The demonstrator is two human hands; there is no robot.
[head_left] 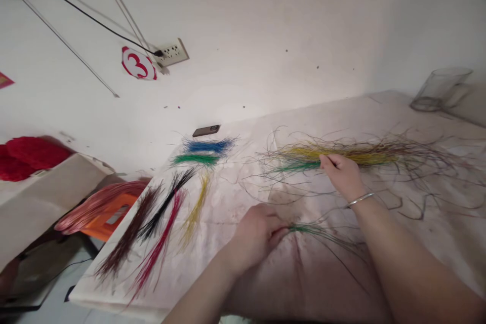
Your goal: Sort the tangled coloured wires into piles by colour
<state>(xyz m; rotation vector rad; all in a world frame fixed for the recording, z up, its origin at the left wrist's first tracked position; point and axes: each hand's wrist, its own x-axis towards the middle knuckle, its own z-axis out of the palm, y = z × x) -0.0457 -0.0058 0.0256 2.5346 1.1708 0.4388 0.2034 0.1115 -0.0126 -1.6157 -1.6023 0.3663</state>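
My left hand (260,233) is closed around one end of a small bunch of green wires (309,229), whose loose ends fan out to the right over the cloth. Farther up and to the right, my right hand (343,174), with a silver bangle at the wrist, has its fingers pinched at the near edge of a large tangled pile of mixed wires (374,154). Yellow strands dominate the pile, with green ones (299,166) showing just left of the right fingertips. What exactly sits between those fingertips is too small to make out.
Sorted bundles lie at left: blue (210,146), green (195,159), yellow (197,207), black (165,207), red (163,243) and dark brown (127,238). A phone (206,130) rests near the wall. A glass mug (436,91) stands far right. Pinkish wire lies on an orange stool (98,223) beyond the left edge.
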